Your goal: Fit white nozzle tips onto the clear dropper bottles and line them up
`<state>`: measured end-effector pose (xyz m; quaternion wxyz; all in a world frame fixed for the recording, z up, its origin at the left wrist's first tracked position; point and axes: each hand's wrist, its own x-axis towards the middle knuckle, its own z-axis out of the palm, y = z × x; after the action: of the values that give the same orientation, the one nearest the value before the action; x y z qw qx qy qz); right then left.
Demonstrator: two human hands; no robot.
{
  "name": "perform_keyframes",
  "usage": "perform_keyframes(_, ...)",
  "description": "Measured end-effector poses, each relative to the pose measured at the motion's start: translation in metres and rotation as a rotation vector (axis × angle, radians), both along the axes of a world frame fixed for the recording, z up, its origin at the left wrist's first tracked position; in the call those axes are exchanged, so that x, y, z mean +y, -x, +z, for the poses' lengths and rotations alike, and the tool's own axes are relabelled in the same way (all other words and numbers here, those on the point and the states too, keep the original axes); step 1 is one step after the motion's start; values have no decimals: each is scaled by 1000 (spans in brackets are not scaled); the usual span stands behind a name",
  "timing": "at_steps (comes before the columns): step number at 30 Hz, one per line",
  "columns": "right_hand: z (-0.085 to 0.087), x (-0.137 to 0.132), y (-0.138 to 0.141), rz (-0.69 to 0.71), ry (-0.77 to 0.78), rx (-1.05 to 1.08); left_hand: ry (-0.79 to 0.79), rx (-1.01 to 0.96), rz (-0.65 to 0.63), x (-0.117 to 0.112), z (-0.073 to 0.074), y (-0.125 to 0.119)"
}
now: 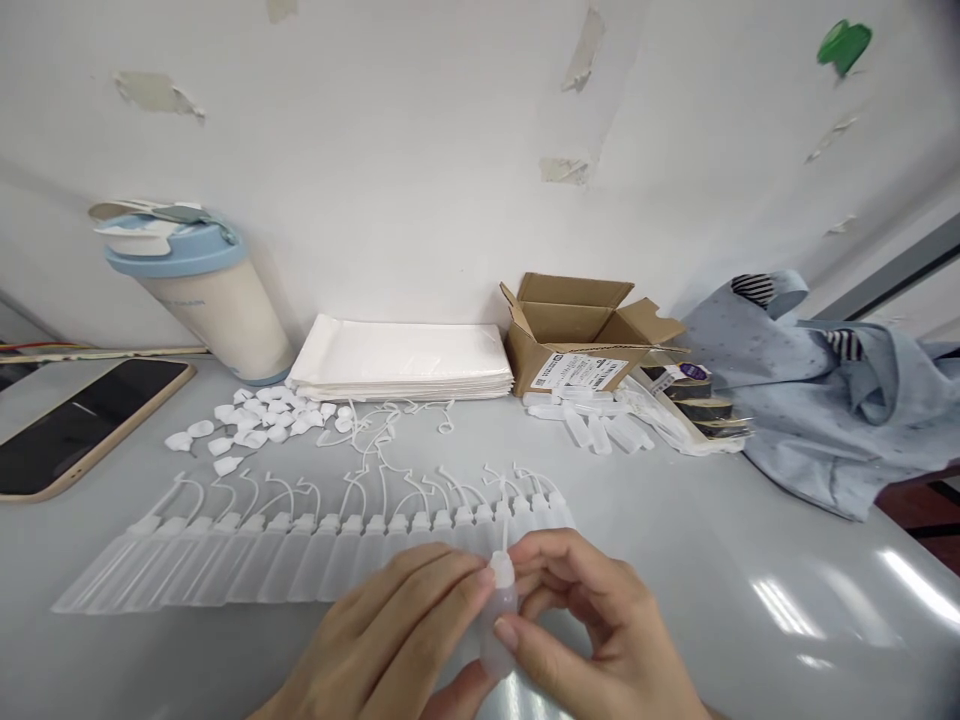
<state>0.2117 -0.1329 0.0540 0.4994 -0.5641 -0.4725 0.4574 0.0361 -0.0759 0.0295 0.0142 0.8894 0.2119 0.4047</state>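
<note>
Both my hands meet at the bottom centre over a small clear plastic dropper bottle (pixel 499 610). My left hand (pixel 390 640) pinches its white neck from the left, and my right hand (pixel 592 630) grips its body and neck from the right. Just beyond my fingers lies a long row of the same clear bottles (pixel 300 555), side by side, each with a white cap hanging on a thin tether. Loose white caps (pixel 247 425) are scattered behind the row at the left. More clear bottles (pixel 592 425) lie in a heap near the cardboard box.
A phone (pixel 82 420) lies at the far left, with a blue-lidded tumbler (pixel 202 290) behind it. A stack of white bags (pixel 401 360), an open cardboard box (pixel 581 335), tape rolls (pixel 701 400) and blue cloth (pixel 825 390) line the wall.
</note>
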Motion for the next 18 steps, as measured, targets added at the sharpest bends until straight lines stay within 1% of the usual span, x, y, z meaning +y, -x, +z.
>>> perform_keyframes(2,4,5,-8,-34,6,-95,8,6,7,0,-2,1)
perform_keyframes(4,9,14,-24,-89,27,-226,33,12,14,-1,-4,2)
perform_keyframes(7,16,30,-59,-153,144,-405,68,19,28,-3,-3,4)
perform_keyframes(8,17,34,-71,-149,195,-447,70,19,33,-4,-2,4)
perform_keyframes(9,17,38,-82,-132,246,-490,70,19,39,-4,-1,5)
perform_keyframes(10,17,41,-91,-82,308,-546,70,20,45,-4,-1,5)
perform_keyframes(12,15,44,-102,2,396,-641,67,22,46,-4,0,5)
perform_keyframes(14,13,45,-105,53,439,-685,63,18,42,-2,1,6)
perform_keyframes(18,10,45,-101,106,453,-693,47,1,7,0,1,6)
